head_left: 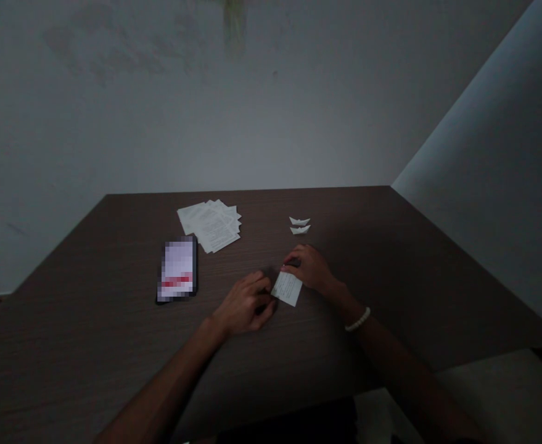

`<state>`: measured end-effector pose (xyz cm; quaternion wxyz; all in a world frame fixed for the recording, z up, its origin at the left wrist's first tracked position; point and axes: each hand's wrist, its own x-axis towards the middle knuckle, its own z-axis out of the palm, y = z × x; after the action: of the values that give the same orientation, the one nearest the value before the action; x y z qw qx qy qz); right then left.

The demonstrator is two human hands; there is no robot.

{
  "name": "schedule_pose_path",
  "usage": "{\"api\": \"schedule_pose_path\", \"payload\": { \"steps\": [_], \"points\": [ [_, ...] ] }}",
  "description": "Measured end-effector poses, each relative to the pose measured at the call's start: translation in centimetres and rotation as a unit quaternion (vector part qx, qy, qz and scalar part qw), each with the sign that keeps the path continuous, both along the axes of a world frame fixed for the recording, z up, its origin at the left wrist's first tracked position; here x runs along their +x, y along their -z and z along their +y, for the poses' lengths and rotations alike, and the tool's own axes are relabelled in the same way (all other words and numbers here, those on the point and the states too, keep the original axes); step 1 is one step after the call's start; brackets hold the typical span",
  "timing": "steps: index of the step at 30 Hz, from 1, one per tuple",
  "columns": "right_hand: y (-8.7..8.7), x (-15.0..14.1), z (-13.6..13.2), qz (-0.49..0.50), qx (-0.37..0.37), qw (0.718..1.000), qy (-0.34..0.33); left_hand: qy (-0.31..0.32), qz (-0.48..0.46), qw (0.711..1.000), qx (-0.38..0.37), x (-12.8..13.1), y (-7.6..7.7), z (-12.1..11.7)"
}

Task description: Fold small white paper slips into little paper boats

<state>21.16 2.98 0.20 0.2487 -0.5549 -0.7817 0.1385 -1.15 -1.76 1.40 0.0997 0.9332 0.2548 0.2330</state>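
Note:
A small piece of printed paper lies at an angle on the table, between my two hands. My right hand, with a beaded bracelet on its wrist, has its thumb and fingers closed at the paper's upper edge. At the left corner of the same paper, my left hand rests with curled fingers, thumb and forefinger pinched at the edge. Beyond my right hand sit two small folded paper boats, a nearer boat and a farther boat, close together.
To the left, a phone with a blurred-out screen lies on the dark wooden table. Behind it spreads a fanned stack of printed sheets. A grey wall stands at the table's far edge, and another pale surface rises at the right.

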Motion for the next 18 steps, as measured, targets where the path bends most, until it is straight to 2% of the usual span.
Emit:
{"api": "schedule_pose_path", "payload": {
  "steps": [11,15,18],
  "points": [
    [0.1,0.0,0.0,-0.002,0.012,1.0,0.001,-0.098,-0.002,0.994,0.053,-0.1,0.5,0.1],
    [0.0,-0.1,-0.5,0.0,0.018,1.0,0.001,-0.148,0.029,0.988,0.027,0.0,0.5,0.3],
    [-0.2,-0.4,-1.2,-0.006,0.024,1.0,0.018,-0.152,0.05,0.987,0.013,0.2,0.5,0.6]
  ]
}}
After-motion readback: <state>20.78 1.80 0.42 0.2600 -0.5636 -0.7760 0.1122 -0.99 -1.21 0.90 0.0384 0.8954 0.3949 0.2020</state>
